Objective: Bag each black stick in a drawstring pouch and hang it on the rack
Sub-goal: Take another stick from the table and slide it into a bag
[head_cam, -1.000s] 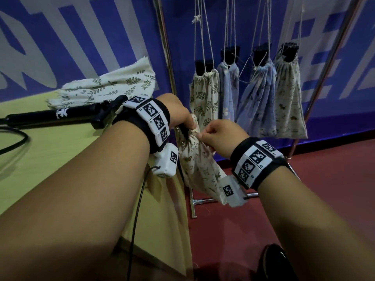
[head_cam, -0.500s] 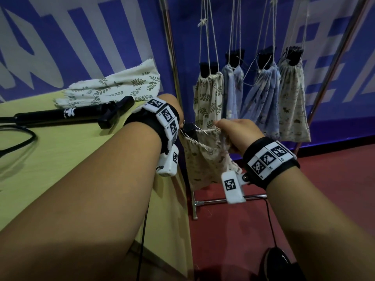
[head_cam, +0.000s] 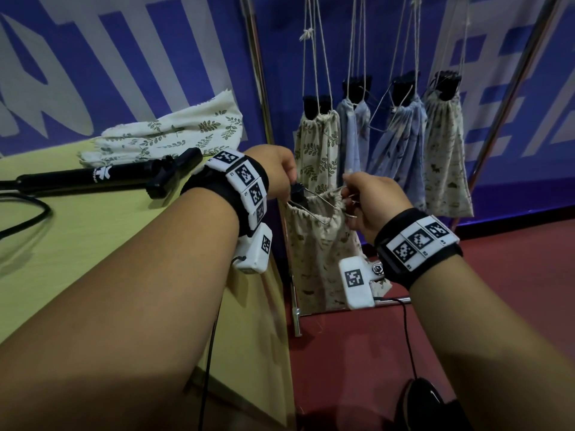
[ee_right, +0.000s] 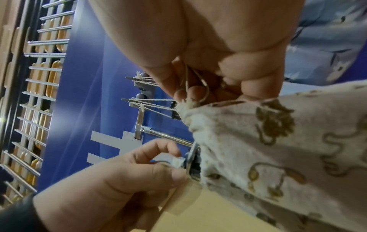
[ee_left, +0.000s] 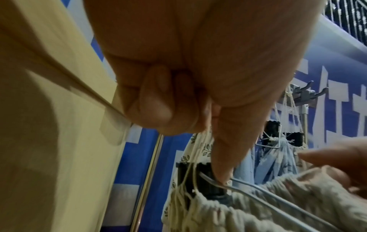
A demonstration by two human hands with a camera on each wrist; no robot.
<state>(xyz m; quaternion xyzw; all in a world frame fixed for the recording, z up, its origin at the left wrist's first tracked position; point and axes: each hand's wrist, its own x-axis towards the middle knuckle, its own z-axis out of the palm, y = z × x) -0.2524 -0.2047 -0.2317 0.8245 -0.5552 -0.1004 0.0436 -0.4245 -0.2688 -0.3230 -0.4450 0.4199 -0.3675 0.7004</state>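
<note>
A cream printed drawstring pouch [head_cam: 320, 244] hangs between my hands, just past the table's right edge. The top of a black stick [head_cam: 297, 192] with a thin wire loop pokes out of its gathered mouth. My left hand [head_cam: 290, 186] pinches the drawstring cords [ee_left: 195, 146] at the mouth's left side, right above the stick top [ee_left: 200, 175]. My right hand [head_cam: 348, 195] pinches the cord loop [ee_right: 198, 85] at the pouch's [ee_right: 278, 141] right side. A second black stick [head_cam: 93, 177] lies on the table behind my left wrist.
Several filled pouches [head_cam: 317, 144] hang by long cords from the rack, whose chrome pole [head_cam: 258, 73] stands right behind my hands. Spare leaf-print pouches [head_cam: 174, 135] lie folded on the yellow-green table [head_cam: 62, 244]. A black cable [head_cam: 28, 209] curls at the left. Red floor lies to the right.
My hands have drawn apart from the pouch's mouth, each pulling a cord sideways, so the mouth is now gathered round the stick top. The pouch sits slightly higher.
</note>
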